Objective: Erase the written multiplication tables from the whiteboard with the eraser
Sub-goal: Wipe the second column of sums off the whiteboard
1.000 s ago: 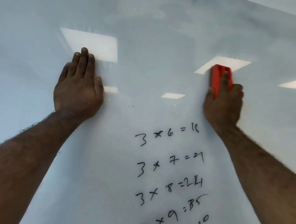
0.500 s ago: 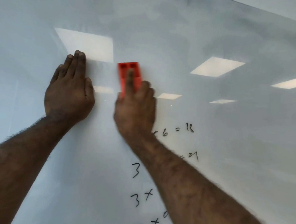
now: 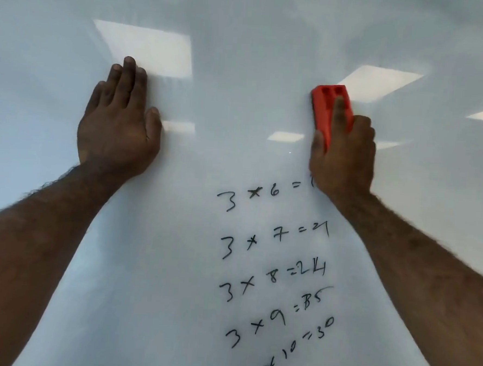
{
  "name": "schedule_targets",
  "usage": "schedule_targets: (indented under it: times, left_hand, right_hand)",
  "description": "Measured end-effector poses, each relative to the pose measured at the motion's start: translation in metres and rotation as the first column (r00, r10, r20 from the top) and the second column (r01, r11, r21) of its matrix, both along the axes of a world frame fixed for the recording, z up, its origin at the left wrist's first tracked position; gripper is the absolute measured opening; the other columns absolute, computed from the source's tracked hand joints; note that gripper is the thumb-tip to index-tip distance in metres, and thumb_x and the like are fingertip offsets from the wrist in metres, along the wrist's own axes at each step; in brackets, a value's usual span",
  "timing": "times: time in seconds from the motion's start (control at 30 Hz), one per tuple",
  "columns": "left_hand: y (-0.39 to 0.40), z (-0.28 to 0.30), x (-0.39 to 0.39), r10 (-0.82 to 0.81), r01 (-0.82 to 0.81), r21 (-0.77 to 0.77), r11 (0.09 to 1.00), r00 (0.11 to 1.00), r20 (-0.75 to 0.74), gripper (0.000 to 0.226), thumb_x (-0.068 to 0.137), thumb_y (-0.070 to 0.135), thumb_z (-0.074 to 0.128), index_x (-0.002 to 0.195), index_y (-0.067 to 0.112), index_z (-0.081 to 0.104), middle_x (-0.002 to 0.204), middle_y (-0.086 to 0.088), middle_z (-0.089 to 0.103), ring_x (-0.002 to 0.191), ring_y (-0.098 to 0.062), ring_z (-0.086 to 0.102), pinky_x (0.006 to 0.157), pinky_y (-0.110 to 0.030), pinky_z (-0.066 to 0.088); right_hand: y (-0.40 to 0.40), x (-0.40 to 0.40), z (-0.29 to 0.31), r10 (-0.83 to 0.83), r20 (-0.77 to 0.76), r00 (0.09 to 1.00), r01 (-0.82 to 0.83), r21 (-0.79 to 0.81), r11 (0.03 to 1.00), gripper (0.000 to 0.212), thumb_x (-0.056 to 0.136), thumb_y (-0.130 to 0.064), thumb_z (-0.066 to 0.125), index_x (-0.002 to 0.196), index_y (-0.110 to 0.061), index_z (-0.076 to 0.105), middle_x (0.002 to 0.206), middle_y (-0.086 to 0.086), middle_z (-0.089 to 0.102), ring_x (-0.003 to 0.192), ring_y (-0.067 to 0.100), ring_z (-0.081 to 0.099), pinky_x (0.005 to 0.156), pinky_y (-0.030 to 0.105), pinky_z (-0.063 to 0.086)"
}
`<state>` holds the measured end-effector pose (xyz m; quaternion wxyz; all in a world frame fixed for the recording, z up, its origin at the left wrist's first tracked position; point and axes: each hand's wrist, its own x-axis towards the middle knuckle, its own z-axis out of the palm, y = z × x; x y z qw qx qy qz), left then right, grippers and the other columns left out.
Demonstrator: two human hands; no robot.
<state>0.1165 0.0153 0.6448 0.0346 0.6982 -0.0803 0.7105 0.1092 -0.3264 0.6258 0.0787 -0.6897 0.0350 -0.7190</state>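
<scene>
The whiteboard (image 3: pixel 244 27) fills the view. Black handwritten multiplication lines (image 3: pixel 271 269) run down its lower middle, from "3 x 6" to "3 x 10 = 30". The board above them is wiped. My right hand (image 3: pixel 343 155) presses a red eraser (image 3: pixel 325 108) flat on the board, just above and right of the "3 x 6" line, with its wrist hiding that line's result. My left hand (image 3: pixel 119 124) lies flat on the board at the left, fingers together, holding nothing.
Reflections of ceiling light panels (image 3: pixel 147 47) show on the glossy board surface. Both forearms reach in from the lower corners.
Half a second ago the right hand held the eraser close to the left hand; it has swept back right across the board. The left hand has stayed flat in place.
</scene>
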Motion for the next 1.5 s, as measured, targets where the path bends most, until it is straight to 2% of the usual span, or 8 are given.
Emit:
schedule_targets:
  times: [0.23,0.53,0.73,0.9,1.07,1.2,1.33,1.5]
  left_hand:
    - [-0.016,-0.012,-0.001,0.012,-0.014,-0.07,0.997,1.0,-0.018,0.066,0.1,0.036,0.021,0.157,0.004,0.014,0.166,-0.012,0.009,0.153,-0.024,0.007,0.124,-0.037,0.006]
    - [-0.013,-0.021,0.005,-0.048,0.049,-0.035,0.998,0.998,0.037,0.057,0.102,0.025,0.027,0.156,0.006,0.021,0.165,-0.011,0.017,0.152,-0.025,0.015,0.123,-0.037,0.01]
    - [-0.011,-0.023,0.006,-0.025,0.026,-0.025,0.999,0.998,0.065,0.056,0.103,0.024,0.032,0.155,0.007,0.023,0.164,-0.013,0.019,0.152,-0.026,0.016,0.122,-0.036,0.01]
    - [-0.015,-0.032,-0.001,0.011,-0.011,-0.04,0.999,1.0,-0.007,0.06,0.103,0.033,0.026,0.157,0.008,0.016,0.166,-0.011,0.011,0.153,-0.025,0.009,0.122,-0.032,0.003]
    - [-0.015,-0.066,-0.006,0.045,-0.047,-0.059,0.997,0.998,-0.037,0.064,0.104,0.039,0.025,0.157,0.006,0.014,0.166,-0.012,0.009,0.153,-0.025,0.007,0.124,-0.036,0.006]
    - [-0.023,-0.075,-0.008,0.056,-0.062,-0.1,0.993,0.996,-0.07,0.065,0.103,0.04,0.022,0.158,0.006,0.01,0.166,-0.012,0.006,0.154,-0.025,0.005,0.124,-0.035,0.003]
    - [-0.031,-0.085,-0.008,0.049,-0.058,-0.128,0.99,0.996,-0.073,0.065,0.103,0.04,0.023,0.158,0.007,0.011,0.166,-0.012,0.007,0.154,-0.025,0.005,0.123,-0.033,0.002]
    - [-0.03,-0.094,-0.007,0.038,-0.046,-0.11,0.993,0.997,-0.073,0.062,0.104,0.036,0.024,0.158,0.007,0.01,0.166,-0.012,0.007,0.154,-0.025,0.005,0.123,-0.033,0.002]
  right_hand:
    - [-0.012,0.0,-0.007,0.063,-0.015,0.998,-0.057,0.254,0.965,0.068,0.094,-0.033,0.047,0.153,-0.012,0.021,0.124,0.024,0.043,0.108,0.042,0.045,0.094,0.047,0.039]
    - [0.161,-0.013,-0.089,0.195,-0.113,0.974,-0.212,-0.172,0.962,0.076,0.089,-0.033,0.057,0.154,-0.016,0.021,0.125,0.02,0.046,0.088,0.031,0.045,0.073,0.04,0.04]
    - [0.146,-0.01,-0.093,0.135,-0.135,0.982,-0.176,-0.373,0.911,0.069,0.093,-0.034,0.054,0.153,-0.015,0.025,0.126,0.02,0.048,0.088,0.031,0.047,0.071,0.04,0.038]
    - [0.052,-0.005,-0.069,0.03,-0.07,0.997,-0.046,-0.244,0.969,0.071,0.091,-0.039,0.05,0.153,-0.016,0.025,0.121,0.021,0.05,0.089,0.034,0.049,0.072,0.041,0.042]
    - [-0.066,0.004,-0.059,-0.011,-0.062,0.998,0.02,0.162,0.987,0.07,0.094,-0.04,0.041,0.155,-0.017,0.016,0.13,0.025,0.043,0.112,0.043,0.045,0.093,0.048,0.039]
    - [-0.06,0.001,-0.063,0.036,-0.055,0.998,-0.019,0.267,0.963,0.069,0.094,-0.038,0.041,0.155,-0.017,0.016,0.134,0.022,0.041,0.117,0.042,0.042,0.099,0.045,0.036]
    - [0.018,-0.009,-0.093,0.098,-0.102,0.99,-0.11,-0.115,0.987,0.07,0.092,-0.036,0.047,0.154,-0.018,0.019,0.131,0.024,0.045,0.103,0.039,0.047,0.085,0.045,0.039]
    - [0.077,-0.013,-0.163,0.112,-0.198,0.974,-0.206,-0.564,0.8,0.064,0.089,-0.027,0.057,0.149,-0.018,0.035,0.124,0.024,0.051,0.083,0.035,0.05,0.071,0.042,0.04]
